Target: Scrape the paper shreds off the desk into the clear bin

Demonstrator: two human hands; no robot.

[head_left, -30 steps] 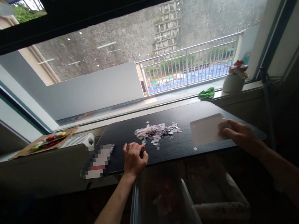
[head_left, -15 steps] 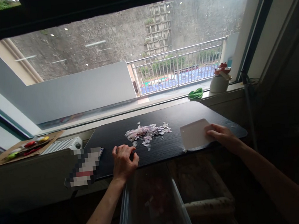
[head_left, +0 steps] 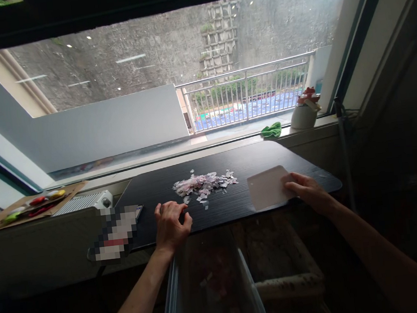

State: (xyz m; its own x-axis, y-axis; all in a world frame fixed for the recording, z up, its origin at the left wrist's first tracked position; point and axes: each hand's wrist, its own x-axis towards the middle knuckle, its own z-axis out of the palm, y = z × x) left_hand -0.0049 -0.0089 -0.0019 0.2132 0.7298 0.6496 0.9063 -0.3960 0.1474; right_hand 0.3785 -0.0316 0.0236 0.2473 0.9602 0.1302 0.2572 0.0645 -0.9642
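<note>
The card (head_left: 267, 190), pale and flat, is over the right part of the bench (head_left: 239, 159), near the front edge; whether its lower edge touches the surface cannot be told. The right hand's (head_left: 310, 192) grip is closed on the card's right side. Left of the card and apart from it, a loose heap of paper scraps (head_left: 204, 183) lies on the bench, with a few pieces strayed toward the front. The left hand (head_left: 173, 226) is at the front edge, near the scraps; its grip is slack, fingers bent, thumb held away from them. Below the front edge is a clear tub (head_left: 253, 292) with pale pieces inside, dimly seen. Right of the tub is a worn, pale-edged item (head_left: 291, 284), too dark to identify. A flat object (head_left: 117, 234), blurred by blocks, lies at the bench's left end. Beyond that end are a white ribbed unit (head_left: 86, 202) and brown board (head_left: 70, 191) bearing coloured items. On the sill behind the bench, a green cloth (head_left: 271, 130) lies beside a white jug (head_left: 303, 116) with a reddish top.
</note>
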